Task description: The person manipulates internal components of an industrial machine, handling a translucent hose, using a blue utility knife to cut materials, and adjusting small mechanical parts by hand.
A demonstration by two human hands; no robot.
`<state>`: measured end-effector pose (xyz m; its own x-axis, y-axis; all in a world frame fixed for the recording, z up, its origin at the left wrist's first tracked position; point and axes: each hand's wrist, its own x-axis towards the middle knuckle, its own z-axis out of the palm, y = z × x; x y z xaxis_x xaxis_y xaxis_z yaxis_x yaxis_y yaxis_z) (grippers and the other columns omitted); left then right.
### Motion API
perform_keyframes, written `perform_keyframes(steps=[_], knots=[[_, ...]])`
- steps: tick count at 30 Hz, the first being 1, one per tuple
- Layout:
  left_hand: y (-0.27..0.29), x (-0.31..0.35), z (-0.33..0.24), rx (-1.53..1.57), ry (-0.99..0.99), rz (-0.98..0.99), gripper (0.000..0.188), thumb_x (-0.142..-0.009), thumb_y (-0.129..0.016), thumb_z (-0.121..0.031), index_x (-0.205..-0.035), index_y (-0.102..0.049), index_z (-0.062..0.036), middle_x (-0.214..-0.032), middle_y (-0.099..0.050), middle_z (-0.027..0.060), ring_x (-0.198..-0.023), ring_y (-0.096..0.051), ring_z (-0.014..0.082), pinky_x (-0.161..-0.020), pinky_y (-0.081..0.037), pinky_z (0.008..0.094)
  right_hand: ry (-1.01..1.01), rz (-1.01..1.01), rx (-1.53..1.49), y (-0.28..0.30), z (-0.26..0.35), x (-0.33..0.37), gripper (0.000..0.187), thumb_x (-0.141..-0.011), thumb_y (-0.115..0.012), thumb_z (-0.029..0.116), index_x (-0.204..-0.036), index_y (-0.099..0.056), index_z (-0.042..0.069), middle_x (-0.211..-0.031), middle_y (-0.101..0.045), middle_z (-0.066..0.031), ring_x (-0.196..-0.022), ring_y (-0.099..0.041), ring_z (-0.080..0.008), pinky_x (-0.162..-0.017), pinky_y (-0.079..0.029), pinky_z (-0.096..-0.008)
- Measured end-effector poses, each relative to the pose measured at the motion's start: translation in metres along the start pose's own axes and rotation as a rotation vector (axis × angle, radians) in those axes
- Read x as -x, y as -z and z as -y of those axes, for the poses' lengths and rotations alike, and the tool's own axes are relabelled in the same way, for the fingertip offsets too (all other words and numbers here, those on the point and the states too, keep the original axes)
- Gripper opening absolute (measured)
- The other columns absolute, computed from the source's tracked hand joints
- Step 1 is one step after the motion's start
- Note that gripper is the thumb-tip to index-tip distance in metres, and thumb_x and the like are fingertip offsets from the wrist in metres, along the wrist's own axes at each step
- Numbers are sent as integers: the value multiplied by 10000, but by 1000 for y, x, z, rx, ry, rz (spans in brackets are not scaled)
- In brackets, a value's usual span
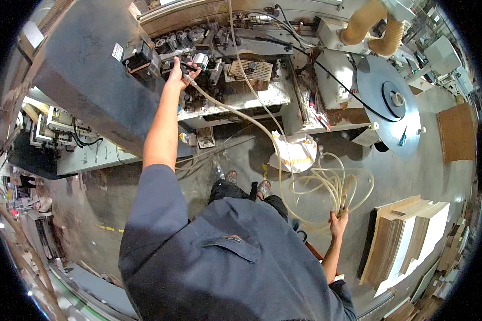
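Machine: we look down on a long grey metal woodworking machine (91, 80) whose open middle is crowded with rollers, fittings and dust; the fisheye bends its edges, and its small parts are too cluttered for us to tell apart.
Floor: the grey concrete floor (412, 166) is partly hidden by our own blue work shirt (219, 257), which fills the lower middle; only the toes of our shoes show.
Disc: a round grey-blue metal disc (388, 101) lies flat to the right of the machine, under two tan ribbed dust hoses (377, 29) that run out of the frame at the top.
Boards: a stack of pale and brown wooden boards (407, 235) lies on the floor at lower right, its far end cut off by the dark rim.
Bag: a crumpled white plastic bag (294, 152) lies on the floor below the machine, half behind the tube.
Tube: a long clear flexible plastic tube (251, 120) runs from the machine down to loose coils near the bag.
Left hand: our left hand (182, 72) is raised to the machine, fingers curled tight round a small black nozzle (187, 72) at the tube's upper end.
Right hand: our right hand (338, 219) hangs low, closed round the gathered coils; its fingers are hard to make out.
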<state>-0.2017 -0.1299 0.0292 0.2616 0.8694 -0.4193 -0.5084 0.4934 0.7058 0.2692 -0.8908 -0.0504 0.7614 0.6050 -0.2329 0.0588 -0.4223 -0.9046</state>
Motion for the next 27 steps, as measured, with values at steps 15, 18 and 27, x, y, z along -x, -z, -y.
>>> perform_keyframes(steps=[15, 18, 27], knots=[[-83, 12, 41, -419, -132, -189, 576, -1036, -535, -573, -940, -574, -7, -642, -596, 109, -478, -605, 256, -412, -559, 396, 104, -40, 86, -18, 6, -7, 433, -880, -716, 28, -1274, -540, -13, -834, -625, -29, -604, -568, -108, -529, -482, -275], [-119, 31, 80, -602, -65, -159, 596, -1023, -561, -573, -923, -562, 14, -657, -631, 136, -473, -630, 278, -408, -555, 423, 16, 1, 167, -26, 20, -10, 437, -865, -724, 21, -1264, -548, -7, -831, -639, -39, -591, -572, -111, -528, -483, -271], [-201, 72, 135, -1160, -158, 97, 598, -1047, -534, -552, -1263, -598, 2, -681, -704, 93, -528, -680, 184, -551, -573, 345, 88, 64, 398, -36, 4, -20, 494, -801, -769, 41, -1260, -590, 3, -876, -723, -99, -668, -671, -174, -623, -546, -335]])
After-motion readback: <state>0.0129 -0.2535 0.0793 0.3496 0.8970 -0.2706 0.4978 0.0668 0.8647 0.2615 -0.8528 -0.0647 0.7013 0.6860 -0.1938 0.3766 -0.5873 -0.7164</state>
